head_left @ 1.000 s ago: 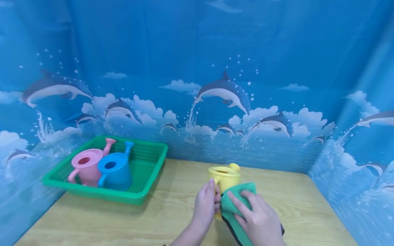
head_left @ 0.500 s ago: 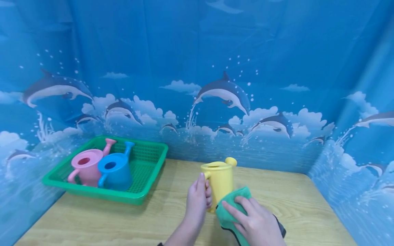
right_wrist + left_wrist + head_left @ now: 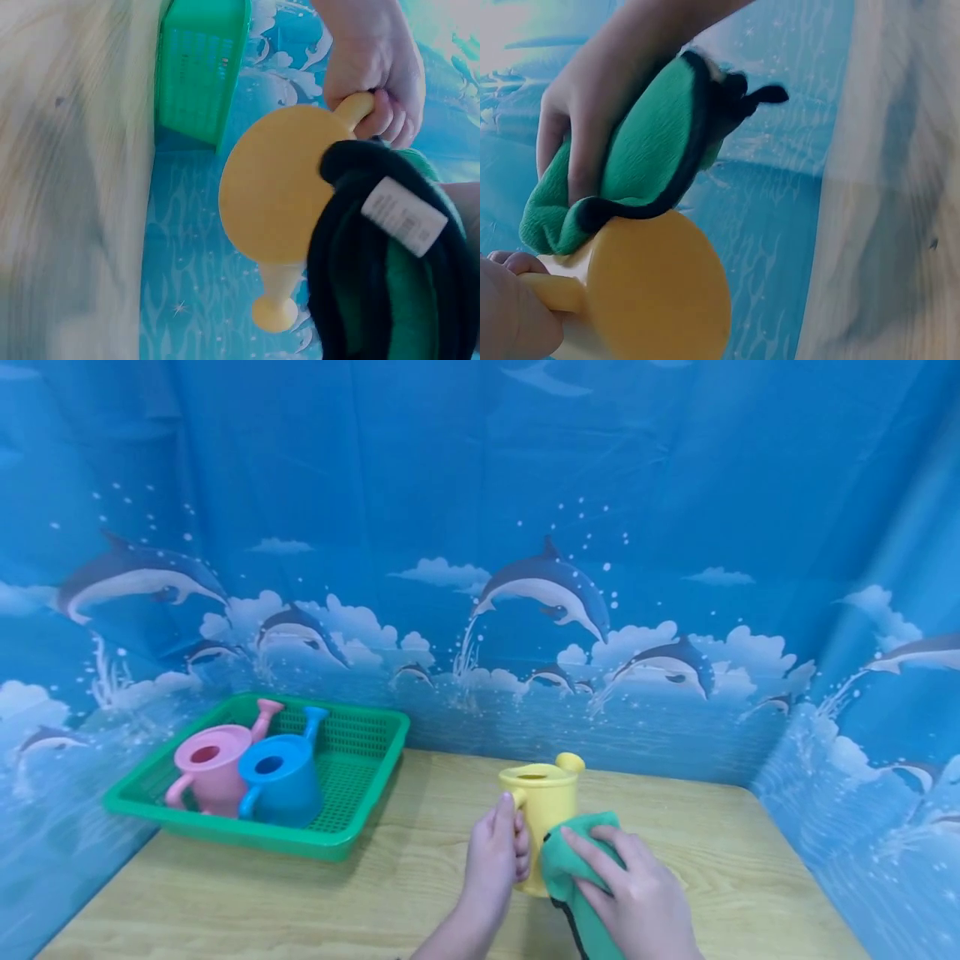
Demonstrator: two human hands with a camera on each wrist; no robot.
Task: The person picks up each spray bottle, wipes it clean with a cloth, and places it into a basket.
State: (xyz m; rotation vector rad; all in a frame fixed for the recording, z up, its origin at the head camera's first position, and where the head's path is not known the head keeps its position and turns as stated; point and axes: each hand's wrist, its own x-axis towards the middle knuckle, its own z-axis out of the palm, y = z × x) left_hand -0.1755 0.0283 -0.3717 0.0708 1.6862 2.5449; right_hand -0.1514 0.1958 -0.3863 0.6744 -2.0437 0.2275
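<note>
A yellow toy watering can is held up over the table, its flat base showing in both wrist views. My left hand grips its handle, fingers curled round it, as the right wrist view also shows. In my right hand is a green cloth with a dark edge, bunched under the fingers and pressed to the can's right side. From the right wrist, the cloth shows a white label and covers most of that hand. The can's spout points away to the back right.
At the left, a green plastic basket stands on the wooden table. Inside it are a pink watering can and a blue watering can. A blue dolphin-print curtain hangs behind and along the sides.
The yellow watering can rose and shifted left, then came back down and slightly right. The cloth moved down its side, then returned a little higher against it. The basket stayed put.
</note>
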